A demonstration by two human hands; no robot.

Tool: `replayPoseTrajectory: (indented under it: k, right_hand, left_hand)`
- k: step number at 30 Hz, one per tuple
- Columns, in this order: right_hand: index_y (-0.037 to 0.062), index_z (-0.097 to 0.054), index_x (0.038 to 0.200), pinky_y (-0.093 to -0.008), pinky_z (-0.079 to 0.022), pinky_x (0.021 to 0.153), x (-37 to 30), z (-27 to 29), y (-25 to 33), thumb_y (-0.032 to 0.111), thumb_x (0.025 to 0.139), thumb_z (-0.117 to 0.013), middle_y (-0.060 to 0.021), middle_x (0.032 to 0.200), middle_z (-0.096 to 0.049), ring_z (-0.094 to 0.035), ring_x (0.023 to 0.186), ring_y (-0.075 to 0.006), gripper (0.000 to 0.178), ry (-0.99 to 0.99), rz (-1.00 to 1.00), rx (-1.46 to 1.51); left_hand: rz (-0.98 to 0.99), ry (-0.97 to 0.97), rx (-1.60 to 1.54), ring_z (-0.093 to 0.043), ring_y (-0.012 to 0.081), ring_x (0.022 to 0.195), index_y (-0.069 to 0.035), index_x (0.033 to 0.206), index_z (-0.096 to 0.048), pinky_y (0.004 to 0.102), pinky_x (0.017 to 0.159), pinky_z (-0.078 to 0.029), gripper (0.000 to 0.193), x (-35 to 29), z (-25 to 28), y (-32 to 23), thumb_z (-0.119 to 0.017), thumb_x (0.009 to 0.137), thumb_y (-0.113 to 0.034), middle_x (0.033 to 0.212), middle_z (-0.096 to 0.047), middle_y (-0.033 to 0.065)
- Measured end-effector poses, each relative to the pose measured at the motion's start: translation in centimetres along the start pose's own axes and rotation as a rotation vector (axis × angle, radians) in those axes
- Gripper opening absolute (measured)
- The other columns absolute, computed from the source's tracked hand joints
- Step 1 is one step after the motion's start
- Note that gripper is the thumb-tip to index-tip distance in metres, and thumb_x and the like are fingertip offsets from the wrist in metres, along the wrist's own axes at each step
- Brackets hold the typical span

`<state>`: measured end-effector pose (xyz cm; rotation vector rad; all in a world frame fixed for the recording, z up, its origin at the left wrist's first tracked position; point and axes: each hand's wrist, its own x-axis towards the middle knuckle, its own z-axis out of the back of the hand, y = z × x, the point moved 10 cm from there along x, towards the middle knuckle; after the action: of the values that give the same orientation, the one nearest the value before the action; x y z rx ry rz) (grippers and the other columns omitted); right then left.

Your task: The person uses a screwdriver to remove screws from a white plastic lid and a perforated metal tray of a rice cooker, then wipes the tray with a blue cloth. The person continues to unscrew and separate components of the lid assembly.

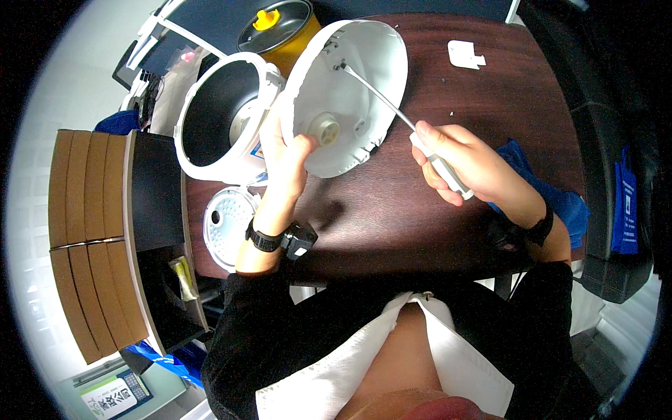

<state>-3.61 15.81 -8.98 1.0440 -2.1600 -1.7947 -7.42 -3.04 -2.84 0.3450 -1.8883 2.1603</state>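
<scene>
1. On the dark wooden table (392,217), we have a white rice cooker (220,119) in pieces, its body lying on its side with the dark hollow facing the camera.
2. The left hand (283,157) comes up from below and is closed on the lower edge of the white lid (346,94), thumb pressed on its inner face just beside the small round hub (325,128).
3. The lid stands tilted on edge, inner side towards us, and appears to join the body at their near rims.
4. The right hand (462,164) is wrapped tight round the white handle of a screwdriver (402,119).
5. The metal shaft runs up and to the left, and the tip sits on the lid's inner face near its top edge, at a small dark fitting.
6. A black watch (266,240) is on the left wrist, and there's a dark band on the right wrist too.
7. Behind the lid, a yellow pot (280,31) stands at the far edge, with a yellow knob showing in its dark inside.
8. Down left of the wrist, a round white perforated plate (224,227) lies flat at the table's near-left corner.
9. A small white plastic piece (465,54) lies alone at the far right of the table, well apart from both hands.
10. A blue cloth (553,199) sits under the right forearm.
11. Off to the left, brown cardboard stacks (80,238) lean beside a dark shelf.
</scene>
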Motion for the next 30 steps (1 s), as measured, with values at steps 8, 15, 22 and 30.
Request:
replayPoseTrajectory:
  k: [8,15,22,30]
  right_hand:
    - [0.0051,-0.049,0.080,-0.0212,-0.031,0.029,0.2,-0.4,-0.4,0.043,0.099,-0.033,-0.0034,0.050,-0.048,-0.041,0.032,-0.0096,0.045,0.048,0.009,0.054]
    - [0.0056,-0.049,0.080,-0.0217,-0.030,0.028,-0.1,-0.9,-0.5,0.044,0.099,-0.032,-0.0038,0.050,-0.047,-0.039,0.031,-0.0105,0.046,0.057,-0.044,0.099]
    - [0.0047,-0.049,0.082,-0.0254,-0.030,0.027,-0.3,-1.1,-0.9,0.050,0.096,-0.037,-0.0051,0.050,-0.048,-0.041,0.030,-0.0122,0.049,0.106,-0.089,0.193]
    - [0.0039,-0.051,0.081,-0.0293,-0.037,0.032,-0.7,0.0,0.2,0.046,0.095,-0.043,-0.0071,0.050,-0.050,-0.047,0.034,-0.0161,0.045,0.070,-0.042,-0.106]
  left_hand:
    - [0.030,0.047,0.034,-0.054,0.0208,0.094,0.002,0.124,-0.045,0.0292,0.079,-0.045,0.066,-0.1,-0.4,0.2,-0.053,0.060,-0.013,0.106,-0.054,0.0115]
    - [-0.002,0.021,0.071,-0.055,0.0203,0.089,0.003,0.118,-0.049,0.0285,0.076,-0.046,0.061,-0.1,-0.2,0.2,-0.053,0.060,-0.013,0.101,-0.056,0.0110]
    - [-0.068,0.042,0.183,-0.057,0.0245,0.096,0.002,0.119,-0.051,0.0330,0.087,-0.044,0.063,-0.3,-0.8,-0.4,-0.054,0.058,-0.014,0.103,-0.059,0.0134]
    - [-0.316,0.097,0.344,-0.061,0.0267,0.095,0.002,0.119,-0.049,0.0347,0.087,-0.045,0.064,-0.5,-1.7,-2.9,-0.053,0.057,-0.014,0.106,-0.059,0.0173]
